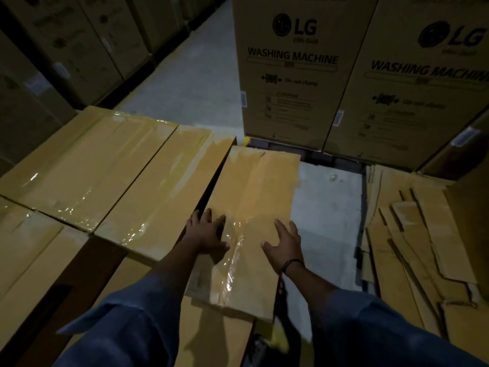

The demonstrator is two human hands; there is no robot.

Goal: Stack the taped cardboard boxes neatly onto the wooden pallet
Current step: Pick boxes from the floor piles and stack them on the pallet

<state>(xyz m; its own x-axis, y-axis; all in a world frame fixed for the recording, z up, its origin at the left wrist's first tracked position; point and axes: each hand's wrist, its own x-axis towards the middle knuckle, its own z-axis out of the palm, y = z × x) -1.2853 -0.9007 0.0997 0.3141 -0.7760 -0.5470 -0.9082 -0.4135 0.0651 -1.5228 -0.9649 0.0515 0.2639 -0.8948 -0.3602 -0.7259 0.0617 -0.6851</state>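
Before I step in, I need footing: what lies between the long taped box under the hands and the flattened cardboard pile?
Bare concrete floor, seen in the head view.

The wooden pallet is hidden under the long tape-wrapped brown cardboard boxes [87, 165], so no slat of it shows. The near end of the narrow taped cardboard box [248, 207] is partly covered by the left hand [206, 234] and forearm. The small print on the tall LG washing-machine cartons [293, 75] is too blurred to read. The right carton is cut off by the frame edge.
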